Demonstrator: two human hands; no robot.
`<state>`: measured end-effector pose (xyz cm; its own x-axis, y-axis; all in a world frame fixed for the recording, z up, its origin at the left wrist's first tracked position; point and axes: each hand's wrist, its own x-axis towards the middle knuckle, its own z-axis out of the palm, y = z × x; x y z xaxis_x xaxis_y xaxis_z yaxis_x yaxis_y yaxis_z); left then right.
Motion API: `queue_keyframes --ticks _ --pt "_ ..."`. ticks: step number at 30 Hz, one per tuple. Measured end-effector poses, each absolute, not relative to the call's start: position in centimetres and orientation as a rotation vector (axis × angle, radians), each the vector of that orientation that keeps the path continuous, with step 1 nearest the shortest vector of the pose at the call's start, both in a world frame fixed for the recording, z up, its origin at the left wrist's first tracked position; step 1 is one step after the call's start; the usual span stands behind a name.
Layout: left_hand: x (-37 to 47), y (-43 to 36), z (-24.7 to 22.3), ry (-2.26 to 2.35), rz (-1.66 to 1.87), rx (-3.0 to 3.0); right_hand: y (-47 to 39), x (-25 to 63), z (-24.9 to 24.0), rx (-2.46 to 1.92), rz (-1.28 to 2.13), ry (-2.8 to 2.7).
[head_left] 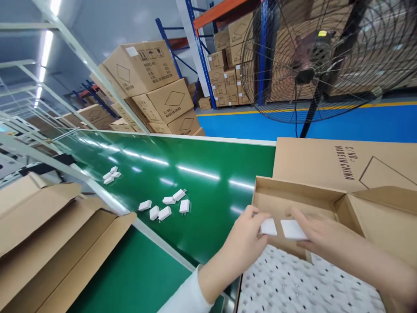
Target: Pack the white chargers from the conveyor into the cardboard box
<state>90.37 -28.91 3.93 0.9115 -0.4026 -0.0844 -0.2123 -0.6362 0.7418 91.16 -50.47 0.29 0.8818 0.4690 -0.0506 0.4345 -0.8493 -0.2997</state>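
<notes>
My left hand (249, 230) is closed on a small white block (269, 227), held between thumb and fingers. Just to its right, my right hand (314, 230) grips another white block (292, 229). The two blocks are a little apart, above the near side of an open cardboard box (299, 195). Below my hands, a tray of white pieces (286, 282) in tight rows shows small dark marks. White plug adapters (164, 213) lie loose in two groups on the green conveyor belt (208, 169), left of my hands.
Open cartons (65, 243) stand at the lower left beside the belt's metal rail. A large carton (325, 161) lies behind the open box. Beyond the belt are a big fan (304, 76), stacked cartons (163, 100) and blue racks (202, 56).
</notes>
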Motion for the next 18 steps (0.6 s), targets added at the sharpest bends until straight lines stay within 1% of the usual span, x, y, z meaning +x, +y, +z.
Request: queue_keyframes --ticks 2,4,7,9,11,14,16,18 --pt "93.0 -30.4 3.0 -0.595 -0.395 2.388 -50.5 92.6 0.1 -2.92 0.347 -0.702" --pt "94.8 -31.7 2.1 -0.769 -0.539 2.417 -50.2 93.4 0.3 -2.921 0.456 -0.666" --pt "96.0 -32.7 1.2 -1.008 -0.908 2.304 -50.4 93.4 1.3 -2.676 0.72 -0.641" --pt "96.1 -32.8 0.5 -1.084 -1.051 2.269 -51.2 92.9 1.7 -2.464 0.81 -0.579" --pt "96.0 -32.7 -0.2 -1.182 -1.018 2.289 -52.0 92.2 1.4 -2.365 0.798 -0.489" --pt "96.0 -32.7 -1.2 -1.377 -0.843 2.298 -52.2 91.7 0.6 -2.354 0.758 -0.396" --pt "96.2 -32.9 -1.6 -1.402 -0.795 2.331 -51.9 91.7 0.6 -2.386 0.717 -0.392" --pt "96.1 -33.0 -1.5 -1.369 -0.805 2.38 -51.8 91.1 1.3 -2.449 0.594 -0.411"
